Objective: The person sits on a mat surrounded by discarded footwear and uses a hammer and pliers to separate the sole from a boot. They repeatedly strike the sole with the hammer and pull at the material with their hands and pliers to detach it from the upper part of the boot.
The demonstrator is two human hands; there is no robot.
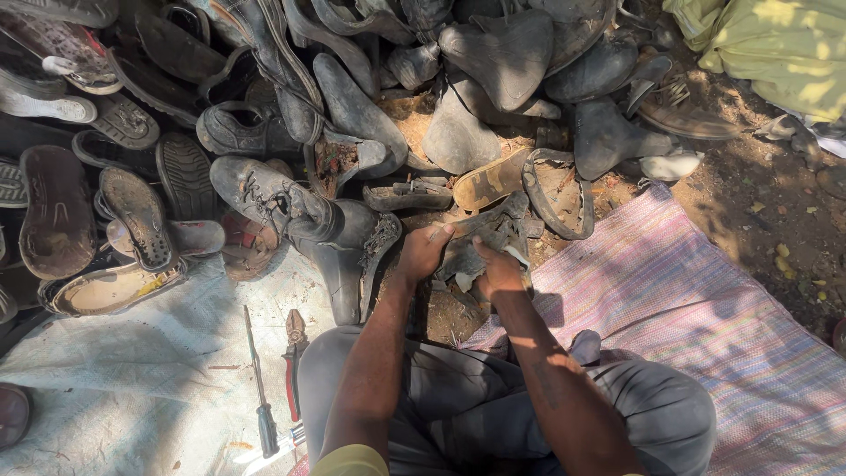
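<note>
Both my hands grip a torn, dusty grey shoe piece [476,240] held low over the dirt in front of my knees. My left hand [424,252] clasps its left end, fingers curled over the top. Closed around its right side is my right hand [500,271]. A worn black lace-up boot [291,211] lies just left of my left hand, its split sole beside my wrist. I sit cross-legged in grey trousers.
A heap of old shoes, sandals and loose soles [352,97] fills the far side. A screwdriver [258,383] and red-handled pliers [293,357] lie on white sacking [132,370] at left. A pink striped mat [705,317] lies right, yellow-green cloth [775,44] at top right.
</note>
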